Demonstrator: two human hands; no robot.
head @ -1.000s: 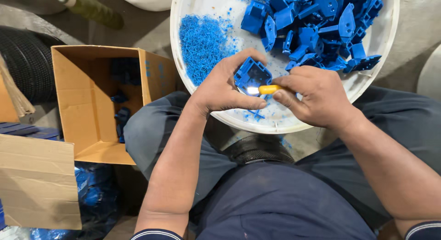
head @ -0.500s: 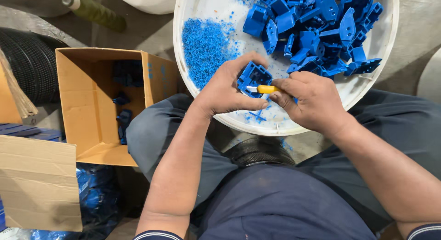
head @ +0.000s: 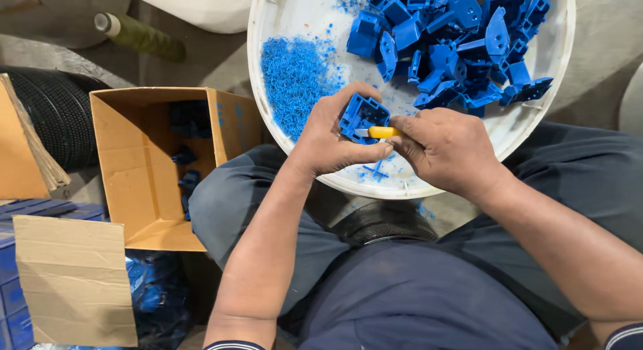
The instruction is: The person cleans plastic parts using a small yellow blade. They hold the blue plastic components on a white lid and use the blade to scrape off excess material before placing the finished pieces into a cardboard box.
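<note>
- Left hand (head: 335, 139) is clenched around one blue moulded part (head: 362, 115), holding it just above the near rim of the white basin (head: 271, 89), which rests over the person's lap.
- Right hand (head: 445, 149) is pinched tight on a small yellow-handled knife (head: 380, 131), its tip set against the edge of that part (the blade itself is too small to make out).
- Trimming looks to be mid-flow: a thick heap of blue shavings (head: 295, 75) lies on the left side of the basin, with loose flecks scattered right under the hands.
- Plenty left, by the look of it: a big pile of blue parts (head: 455, 45) fills the far right side of the basin, stacked every which way.
- Off to the person's left, an open cardboard box (head: 144, 182) stands on the floor with only a few blue pieces (head: 187, 179) showing inside (likely the finished ones, though I cannot tell for sure).
- My read: well under way, not near the end, since the basin pile far outweighs what shows in the box.
</note>
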